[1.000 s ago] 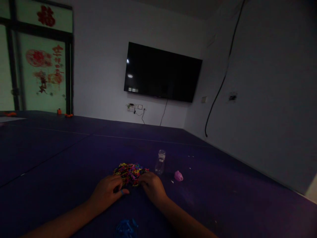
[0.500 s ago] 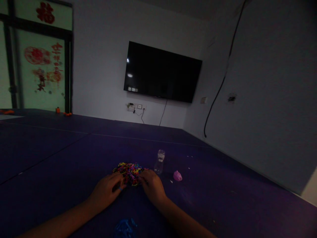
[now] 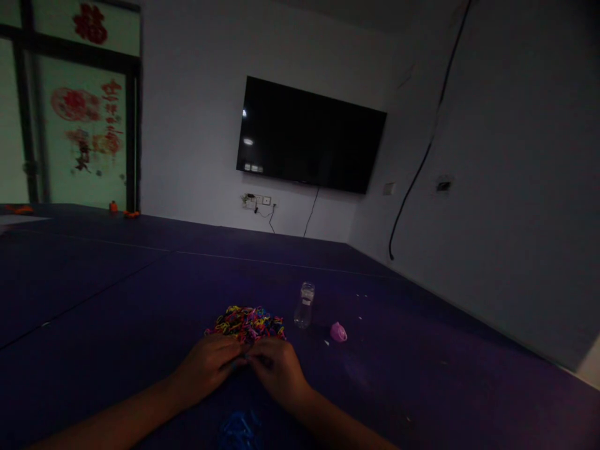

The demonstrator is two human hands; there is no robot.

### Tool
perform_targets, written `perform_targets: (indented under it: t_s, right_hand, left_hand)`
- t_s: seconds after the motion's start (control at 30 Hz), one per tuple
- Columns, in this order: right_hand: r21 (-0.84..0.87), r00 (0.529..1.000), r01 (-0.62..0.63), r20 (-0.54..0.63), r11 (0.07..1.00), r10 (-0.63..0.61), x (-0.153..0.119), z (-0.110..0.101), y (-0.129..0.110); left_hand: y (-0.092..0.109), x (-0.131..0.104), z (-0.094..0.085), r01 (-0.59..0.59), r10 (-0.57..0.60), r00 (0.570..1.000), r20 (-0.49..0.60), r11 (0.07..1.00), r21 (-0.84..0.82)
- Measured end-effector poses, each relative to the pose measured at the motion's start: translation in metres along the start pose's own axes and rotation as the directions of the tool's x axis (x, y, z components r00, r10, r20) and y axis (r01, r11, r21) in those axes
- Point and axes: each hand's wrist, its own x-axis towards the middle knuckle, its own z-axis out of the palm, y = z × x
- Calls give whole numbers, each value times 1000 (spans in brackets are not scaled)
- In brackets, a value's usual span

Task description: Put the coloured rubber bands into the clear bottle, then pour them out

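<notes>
A heap of small multicoloured elastic bands (image 3: 250, 322) lies on the purple surface. Just on its near side, my left hand (image 3: 209, 364) and my right hand (image 3: 280, 369) meet at the fingertips. A bit of blue, which looks like a blue elastic band (image 3: 239, 361), shows at my left fingers, pinched together. My right thumb and forefinger are also closed; what they hold, if anything, is hidden. Nearer to me, between my forearms, sits a dim blue bunch of bands (image 3: 239, 431).
Right of the heap stands a clear bottle (image 3: 304, 306), with a pink cap-like piece (image 3: 338, 332) beside it. White scraps (image 3: 327, 342) dot the purple surface (image 3: 140, 300). Orange objects (image 3: 113, 207) rest near the door. A television (image 3: 312, 134) hangs on the far wall.
Both hands have drawn back from the heap toward me, and their fingertips have come together. More of the heap shows now. The view has shifted slightly.
</notes>
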Motion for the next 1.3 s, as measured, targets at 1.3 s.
perform_targets:
  t_s: [1.3]
  right_hand:
    - [22, 997, -34, 68, 999, 33, -3, -1, -5]
  left_hand:
    - [8, -2, -1, 108, -102, 985, 142, 994, -30]
